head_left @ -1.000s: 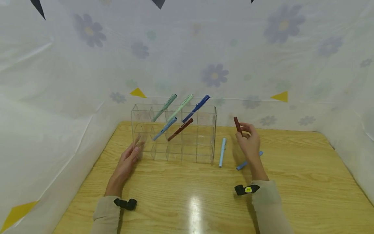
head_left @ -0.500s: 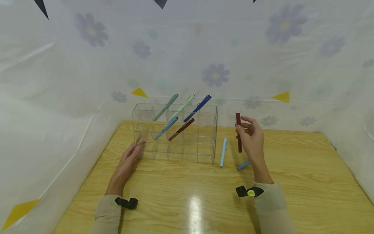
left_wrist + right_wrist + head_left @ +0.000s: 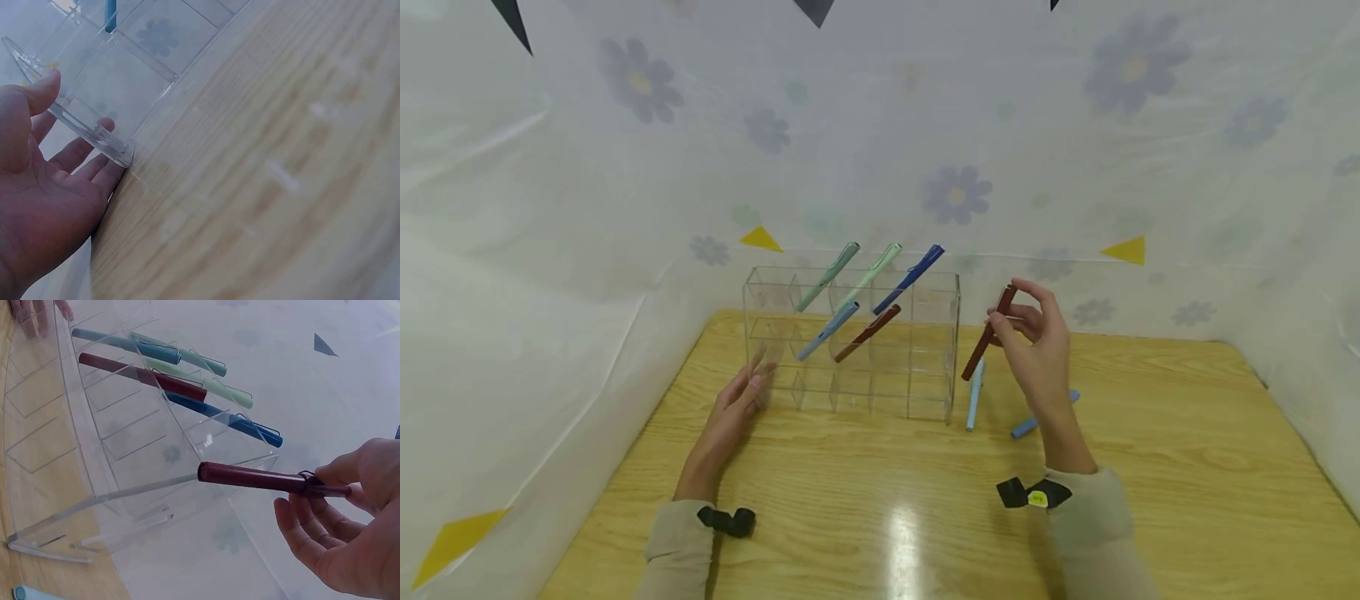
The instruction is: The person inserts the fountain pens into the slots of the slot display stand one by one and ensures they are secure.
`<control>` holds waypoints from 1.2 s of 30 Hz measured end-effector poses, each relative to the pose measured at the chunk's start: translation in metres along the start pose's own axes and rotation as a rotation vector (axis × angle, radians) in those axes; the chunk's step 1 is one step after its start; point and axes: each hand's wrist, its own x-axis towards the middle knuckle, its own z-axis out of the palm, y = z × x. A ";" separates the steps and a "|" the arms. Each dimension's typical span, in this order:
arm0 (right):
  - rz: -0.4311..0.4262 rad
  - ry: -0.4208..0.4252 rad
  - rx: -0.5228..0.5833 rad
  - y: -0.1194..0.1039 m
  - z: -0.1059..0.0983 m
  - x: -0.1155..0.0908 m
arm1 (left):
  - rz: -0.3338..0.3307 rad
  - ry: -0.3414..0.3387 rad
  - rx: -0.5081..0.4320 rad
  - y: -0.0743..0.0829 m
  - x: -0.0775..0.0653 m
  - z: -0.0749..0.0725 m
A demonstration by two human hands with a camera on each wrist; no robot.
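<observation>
My right hand [image 3: 1037, 354] pinches a dark red pen [image 3: 980, 354] between thumb and fingers, to the right of a clear acrylic pen rack [image 3: 957, 333]. The pen slants, its lower end toward the rack; in the right wrist view the pen [image 3: 250, 477] overlaps the rack's near side edge. My left hand [image 3: 733, 408] holds the rack's left side, thumb in front and fingers behind the panel in the left wrist view. Leaning in the rack are a grey-green pen [image 3: 827, 277], a mint pen [image 3: 870, 275], a dark blue pen [image 3: 910, 279], a blue pen [image 3: 828, 332] and another dark red pen [image 3: 868, 333].
On the wooden table [image 3: 820, 483] a light blue pen [image 3: 974, 407] lies just right of the rack. A second blue pen [image 3: 1024, 427] lies farther right, partly hidden by my right wrist. A flower-patterned white curtain [image 3: 850, 150] rises behind the table.
My right hand has turned the dark red pen from upright to slanting, its lower end swinging left toward the rack. The left hand and the rack stay in place.
</observation>
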 end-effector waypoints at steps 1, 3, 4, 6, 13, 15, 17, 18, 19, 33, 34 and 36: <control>-0.014 0.007 -0.001 -0.001 0.002 0.001 | -0.002 0.001 0.002 0.000 0.000 0.000; -0.024 0.018 0.008 -0.003 0.008 0.003 | -0.003 0.004 0.011 0.000 0.000 0.001; -0.024 0.022 0.017 -0.005 0.010 0.004 | -0.002 0.005 0.011 0.001 0.000 0.001; -0.022 0.025 0.040 -0.008 0.015 0.007 | 0.003 0.003 0.002 0.001 0.001 0.001; -0.042 0.030 0.099 -0.013 0.038 0.015 | 0.019 -0.012 -0.042 0.002 0.001 0.001; -0.053 0.039 0.102 -0.013 0.044 0.017 | 0.015 -0.007 -0.037 0.002 0.001 0.001; -0.057 0.053 0.105 -0.013 0.050 0.018 | 0.008 0.000 -0.024 0.002 0.001 0.001; -0.058 0.059 0.103 -0.012 0.053 0.018 | 0.004 0.003 -0.017 0.003 0.001 0.002; -0.059 0.064 0.097 -0.012 0.056 0.018 | 0.000 0.004 -0.012 0.003 0.001 0.002; 0.000 0.025 -0.042 -0.009 0.088 0.012 | 0.016 0.011 0.010 0.001 0.001 0.002; -0.002 0.024 -0.055 -0.004 0.089 0.012 | 0.016 0.009 0.008 0.001 0.001 0.002; -0.005 0.015 -0.076 0.003 0.092 0.011 | 0.015 0.003 -0.005 0.000 0.001 0.001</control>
